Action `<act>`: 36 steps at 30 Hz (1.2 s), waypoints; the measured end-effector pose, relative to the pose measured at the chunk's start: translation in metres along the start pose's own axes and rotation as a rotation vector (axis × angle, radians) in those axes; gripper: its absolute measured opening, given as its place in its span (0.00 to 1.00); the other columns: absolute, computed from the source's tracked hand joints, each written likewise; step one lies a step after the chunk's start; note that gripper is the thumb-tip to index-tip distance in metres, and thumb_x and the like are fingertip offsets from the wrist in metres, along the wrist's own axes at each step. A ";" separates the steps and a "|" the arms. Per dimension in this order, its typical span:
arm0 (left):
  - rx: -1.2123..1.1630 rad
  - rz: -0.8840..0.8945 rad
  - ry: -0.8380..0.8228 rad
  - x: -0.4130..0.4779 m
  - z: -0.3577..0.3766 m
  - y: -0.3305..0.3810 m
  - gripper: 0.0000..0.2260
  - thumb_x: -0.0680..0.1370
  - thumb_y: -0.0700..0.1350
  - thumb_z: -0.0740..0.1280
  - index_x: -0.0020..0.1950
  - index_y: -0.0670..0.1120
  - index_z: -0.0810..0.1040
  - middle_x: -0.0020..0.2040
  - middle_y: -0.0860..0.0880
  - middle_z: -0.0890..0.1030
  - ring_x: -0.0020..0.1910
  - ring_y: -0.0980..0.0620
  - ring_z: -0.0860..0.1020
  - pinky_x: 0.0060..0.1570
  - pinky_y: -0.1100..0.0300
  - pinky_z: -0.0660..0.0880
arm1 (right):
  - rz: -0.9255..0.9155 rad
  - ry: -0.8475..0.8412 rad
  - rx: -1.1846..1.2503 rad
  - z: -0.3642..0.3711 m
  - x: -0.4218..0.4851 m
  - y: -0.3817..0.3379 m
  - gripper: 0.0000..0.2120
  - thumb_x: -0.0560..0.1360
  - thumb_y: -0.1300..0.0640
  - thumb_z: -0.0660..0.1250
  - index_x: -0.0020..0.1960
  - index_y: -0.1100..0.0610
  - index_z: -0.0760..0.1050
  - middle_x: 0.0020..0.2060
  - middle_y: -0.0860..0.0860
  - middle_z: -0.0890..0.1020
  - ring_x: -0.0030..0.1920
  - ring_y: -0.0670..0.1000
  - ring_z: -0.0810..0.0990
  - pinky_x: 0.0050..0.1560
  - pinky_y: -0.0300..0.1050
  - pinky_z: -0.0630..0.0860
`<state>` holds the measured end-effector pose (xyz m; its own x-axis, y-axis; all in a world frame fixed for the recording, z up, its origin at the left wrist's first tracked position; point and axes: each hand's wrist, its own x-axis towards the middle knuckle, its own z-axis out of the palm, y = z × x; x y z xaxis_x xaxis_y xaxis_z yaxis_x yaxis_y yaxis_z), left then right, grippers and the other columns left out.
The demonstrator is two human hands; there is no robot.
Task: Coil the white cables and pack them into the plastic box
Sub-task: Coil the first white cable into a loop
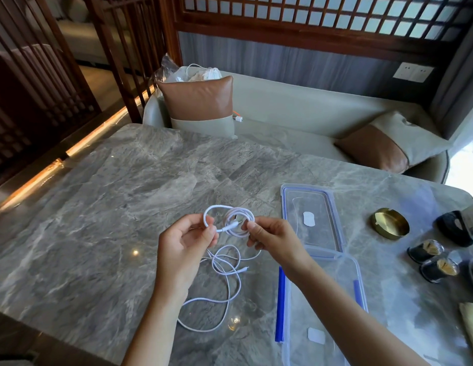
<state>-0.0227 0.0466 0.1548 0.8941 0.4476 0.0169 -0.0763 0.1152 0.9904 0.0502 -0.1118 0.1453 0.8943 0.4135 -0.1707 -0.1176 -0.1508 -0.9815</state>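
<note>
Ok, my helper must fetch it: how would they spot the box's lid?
On the grey marble table, look right of the right hand, just beyond the open plastic box. The lid lies flat there: clear, blue-rimmed, shallower than the box.

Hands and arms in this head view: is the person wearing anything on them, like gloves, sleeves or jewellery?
Nothing shows. The left hand and right hand are bare, with no gloves, rings or markings. The left forearm and right forearm are uncovered down to the frame's lower edge: no sleeve, watch or bracelet is in view.
</note>
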 end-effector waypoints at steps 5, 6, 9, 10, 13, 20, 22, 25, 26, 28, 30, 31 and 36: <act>0.314 0.172 0.007 -0.001 -0.001 -0.006 0.10 0.70 0.34 0.71 0.40 0.50 0.80 0.35 0.52 0.83 0.33 0.58 0.80 0.38 0.71 0.75 | 0.022 0.009 0.036 -0.001 0.000 0.000 0.10 0.77 0.58 0.65 0.39 0.54 0.81 0.26 0.48 0.78 0.29 0.43 0.78 0.36 0.37 0.74; 0.382 0.215 0.004 -0.002 0.002 -0.006 0.09 0.69 0.35 0.72 0.40 0.50 0.79 0.35 0.52 0.83 0.34 0.59 0.80 0.38 0.71 0.74 | 0.031 -0.001 0.055 -0.001 -0.001 0.000 0.10 0.77 0.58 0.64 0.39 0.54 0.81 0.26 0.48 0.78 0.29 0.43 0.78 0.35 0.36 0.74; 0.601 0.324 -0.011 -0.003 0.011 -0.009 0.08 0.68 0.39 0.74 0.39 0.50 0.77 0.35 0.55 0.81 0.36 0.59 0.78 0.38 0.70 0.72 | 0.069 -0.081 0.118 0.005 -0.005 0.001 0.12 0.78 0.58 0.62 0.38 0.54 0.80 0.26 0.47 0.78 0.29 0.41 0.77 0.34 0.33 0.74; 0.645 0.345 0.005 -0.003 0.012 -0.011 0.10 0.68 0.40 0.74 0.39 0.50 0.75 0.37 0.56 0.79 0.38 0.59 0.77 0.39 0.70 0.71 | 0.094 -0.119 0.155 0.006 -0.007 0.001 0.13 0.78 0.58 0.62 0.38 0.54 0.80 0.26 0.46 0.78 0.29 0.40 0.77 0.34 0.32 0.74; 0.599 0.327 0.052 0.002 0.008 -0.016 0.16 0.66 0.43 0.76 0.47 0.51 0.71 0.48 0.58 0.73 0.49 0.63 0.73 0.47 0.71 0.68 | 0.179 -0.211 0.304 0.006 -0.008 0.000 0.13 0.78 0.56 0.60 0.39 0.53 0.80 0.27 0.48 0.79 0.29 0.41 0.76 0.35 0.31 0.75; 0.209 -0.102 -0.533 0.005 -0.006 -0.022 0.20 0.70 0.44 0.71 0.62 0.52 0.75 0.58 0.50 0.81 0.60 0.53 0.77 0.61 0.58 0.72 | 0.309 -0.295 0.545 0.000 -0.005 -0.002 0.09 0.72 0.52 0.65 0.40 0.54 0.81 0.27 0.49 0.78 0.29 0.43 0.77 0.31 0.32 0.75; 0.342 -0.047 -0.484 0.008 -0.008 -0.024 0.14 0.71 0.44 0.70 0.56 0.52 0.80 0.55 0.47 0.83 0.57 0.52 0.79 0.63 0.50 0.71 | 0.329 -0.297 0.600 -0.001 -0.005 -0.001 0.08 0.72 0.52 0.65 0.40 0.54 0.81 0.27 0.47 0.77 0.29 0.42 0.76 0.30 0.32 0.75; 0.380 0.016 -0.464 0.009 -0.004 -0.027 0.10 0.73 0.42 0.71 0.53 0.52 0.81 0.53 0.44 0.81 0.54 0.50 0.79 0.61 0.49 0.73 | 0.346 -0.324 0.655 -0.001 -0.005 0.000 0.08 0.71 0.53 0.65 0.39 0.54 0.81 0.26 0.47 0.76 0.29 0.42 0.77 0.30 0.32 0.74; 0.384 0.039 -0.464 0.009 -0.002 -0.026 0.09 0.73 0.44 0.70 0.52 0.53 0.81 0.52 0.47 0.82 0.53 0.52 0.80 0.59 0.54 0.74 | 0.343 -0.330 0.656 0.000 -0.006 0.000 0.08 0.71 0.53 0.65 0.39 0.54 0.81 0.26 0.47 0.76 0.29 0.42 0.77 0.30 0.32 0.74; 0.417 0.081 -0.491 0.010 0.001 -0.028 0.07 0.74 0.47 0.70 0.51 0.52 0.81 0.49 0.52 0.84 0.49 0.56 0.81 0.54 0.62 0.74 | 0.329 -0.313 0.652 -0.001 -0.006 -0.001 0.08 0.71 0.53 0.65 0.38 0.54 0.81 0.26 0.47 0.76 0.28 0.42 0.77 0.29 0.32 0.74; 0.528 0.111 -0.532 0.010 0.002 -0.033 0.03 0.73 0.46 0.70 0.45 0.49 0.81 0.42 0.52 0.84 0.43 0.57 0.80 0.49 0.60 0.75 | 0.306 -0.259 0.655 -0.007 -0.004 -0.005 0.08 0.71 0.53 0.64 0.38 0.55 0.80 0.25 0.47 0.76 0.28 0.42 0.76 0.30 0.31 0.74; 0.585 0.107 -0.556 0.008 0.001 -0.037 0.02 0.73 0.45 0.69 0.41 0.48 0.79 0.38 0.52 0.82 0.40 0.58 0.78 0.47 0.59 0.74 | 0.290 -0.236 0.646 -0.011 -0.002 -0.008 0.08 0.71 0.53 0.64 0.39 0.55 0.79 0.25 0.47 0.76 0.28 0.42 0.76 0.31 0.31 0.75; 0.664 0.032 -0.608 -0.003 0.000 -0.052 0.09 0.72 0.42 0.68 0.33 0.52 0.72 0.30 0.61 0.78 0.33 0.62 0.75 0.39 0.69 0.69 | 0.212 -0.266 0.465 -0.023 -0.002 -0.017 0.10 0.77 0.56 0.61 0.40 0.57 0.77 0.28 0.50 0.78 0.30 0.42 0.78 0.37 0.31 0.77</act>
<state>-0.0215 0.0388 0.1032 0.9895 -0.1264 -0.0708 -0.0035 -0.5096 0.8604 0.0606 -0.1311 0.1642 0.6980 0.6382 -0.3247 -0.5140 0.1309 -0.8478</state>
